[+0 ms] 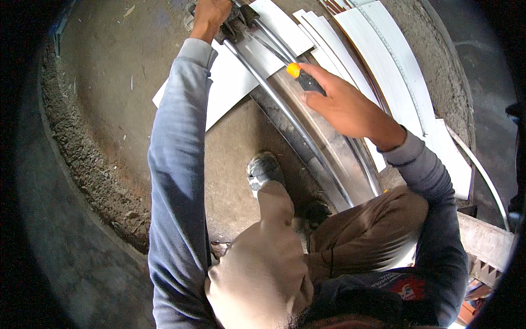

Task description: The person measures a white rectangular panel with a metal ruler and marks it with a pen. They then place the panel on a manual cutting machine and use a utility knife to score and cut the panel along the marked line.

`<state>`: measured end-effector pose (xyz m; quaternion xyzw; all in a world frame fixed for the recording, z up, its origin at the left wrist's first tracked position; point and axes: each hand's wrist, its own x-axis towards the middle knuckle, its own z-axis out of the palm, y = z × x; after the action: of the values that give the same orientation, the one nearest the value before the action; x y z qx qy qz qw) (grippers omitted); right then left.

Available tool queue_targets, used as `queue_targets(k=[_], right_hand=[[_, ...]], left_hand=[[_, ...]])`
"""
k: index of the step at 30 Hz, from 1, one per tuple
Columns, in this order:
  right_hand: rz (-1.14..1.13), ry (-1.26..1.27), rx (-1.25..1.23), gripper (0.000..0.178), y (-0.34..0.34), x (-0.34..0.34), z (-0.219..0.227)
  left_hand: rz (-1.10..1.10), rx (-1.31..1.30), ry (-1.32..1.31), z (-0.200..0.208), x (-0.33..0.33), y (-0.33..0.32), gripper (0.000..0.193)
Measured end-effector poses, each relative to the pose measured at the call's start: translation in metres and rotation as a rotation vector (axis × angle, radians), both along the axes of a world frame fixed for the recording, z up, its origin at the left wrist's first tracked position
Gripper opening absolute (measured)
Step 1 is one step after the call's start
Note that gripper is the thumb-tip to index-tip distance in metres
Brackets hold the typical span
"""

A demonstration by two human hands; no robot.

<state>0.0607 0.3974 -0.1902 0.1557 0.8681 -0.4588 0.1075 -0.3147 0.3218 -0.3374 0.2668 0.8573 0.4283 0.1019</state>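
Near the top edge, my left hand (pixel 211 19) is closed on the dark metal carriage (pixel 236 28) of what looks like a manual tile cutter; some fingertips are hidden. Two shiny rails (pixel 285 112) run from the carriage toward my right knee, above a dusty metal bed (pixel 327 123). In my right hand (pixel 350 107) is a screwdriver (pixel 308 81) with a black and yellow handle, gripped with the fingers wrapped round it. Its thin shaft points up and left to the carriage. Whether the tip touches the carriage, I cannot tell.
A white sheet (pixel 224 82) lies under the cutter's far end. Several long white strips (pixel 378 38) are stacked along the right side. Beyond them curves a white hose or cable (pixel 485 181). My shoe (pixel 264 169) rests on the concrete floor (pixel 109 71), left of the rails.
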Motion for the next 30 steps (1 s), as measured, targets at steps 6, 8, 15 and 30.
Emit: queue_targets(k=[6,8,15,30], right_hand=[[-0.106,-0.035,0.030,0.061,-0.011,-0.023,-0.015],[-0.097,-0.081,0.049,0.061,-0.009,-0.030,-0.019],[-0.137,0.018,0.035,0.049,-0.007,-0.053,-0.035],[-0.120,0.032,0.112,0.051,-0.001,-0.096,-0.040]], left_hand=[[0.130,0.405,-0.021,0.029,0.052,-0.056,0.046],[0.242,0.297,0.105,0.017,0.072,-0.108,0.052],[0.799,-0.267,-0.233,-0.067,0.133,-0.297,0.092],[0.748,0.091,-0.688,-0.092,0.127,-0.328,0.082]])
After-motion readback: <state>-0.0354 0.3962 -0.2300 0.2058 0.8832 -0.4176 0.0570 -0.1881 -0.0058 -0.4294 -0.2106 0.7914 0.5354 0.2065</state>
